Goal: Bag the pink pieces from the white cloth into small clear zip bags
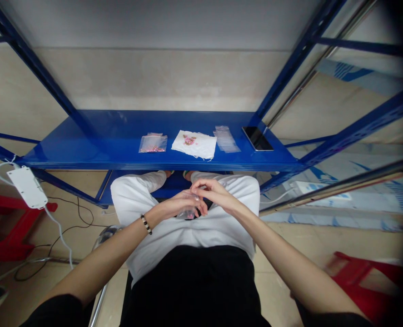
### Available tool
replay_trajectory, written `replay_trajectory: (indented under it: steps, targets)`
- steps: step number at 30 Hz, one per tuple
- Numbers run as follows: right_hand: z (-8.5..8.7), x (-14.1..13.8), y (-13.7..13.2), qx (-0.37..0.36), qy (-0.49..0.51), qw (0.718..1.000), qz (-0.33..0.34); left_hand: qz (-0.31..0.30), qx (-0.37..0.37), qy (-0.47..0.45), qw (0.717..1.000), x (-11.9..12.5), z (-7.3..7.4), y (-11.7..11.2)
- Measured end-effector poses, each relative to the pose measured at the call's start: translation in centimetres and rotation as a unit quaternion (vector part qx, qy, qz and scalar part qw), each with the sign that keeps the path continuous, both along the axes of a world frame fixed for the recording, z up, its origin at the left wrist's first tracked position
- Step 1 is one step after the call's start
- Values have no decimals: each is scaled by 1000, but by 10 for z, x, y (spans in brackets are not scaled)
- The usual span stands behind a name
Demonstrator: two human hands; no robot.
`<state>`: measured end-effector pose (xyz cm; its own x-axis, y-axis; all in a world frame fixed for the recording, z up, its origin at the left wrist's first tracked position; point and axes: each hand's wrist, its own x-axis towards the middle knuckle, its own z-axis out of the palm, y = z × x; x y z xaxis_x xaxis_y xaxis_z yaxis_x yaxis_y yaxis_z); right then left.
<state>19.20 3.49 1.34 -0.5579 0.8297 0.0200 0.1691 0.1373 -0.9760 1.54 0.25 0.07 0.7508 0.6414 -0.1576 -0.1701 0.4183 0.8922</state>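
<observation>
Over my lap, my left hand [184, 204] is closed around a small clear plastic bag [187, 213] with a bit of pink in its bottom. My right hand [211, 190] meets it at the bag's upper edge, thumb and fingers pinched there; the exact grip is partly hidden. Beyond my hands, on the blue shelf, lies a white paper sheet [204, 146] with small pink and gold pieces [189, 140] in a little pile. Left of it is a flat clear bag [152, 143] with pink pieces inside. Several flat clear bags [226, 139] lie right of the paper.
A dark phone [257, 138] lies at the right end of the blue shelf [112, 136]. Blue uprights stand at both sides. A white power strip [27, 186] with cables hangs at left. Red stools [10, 227] are on the floor at both sides.
</observation>
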Motion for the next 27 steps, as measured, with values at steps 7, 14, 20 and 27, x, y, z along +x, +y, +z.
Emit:
replay_trajectory:
  steps: [7,14,20,27]
  targets:
    - [10,-2,-3,16,2,999,32,76,-38,-56,995,-1,6,-5]
    - [9,-4,-1,93,-8,995,39,69,-72,-91,991,-5,4,-2]
    - [8,-3,-2,132,-45,990,30,62,-73,-98,991,-6,-1,0]
    - [9,1,0,160,-34,986,37,63,-47,-65,995,-6,5,0]
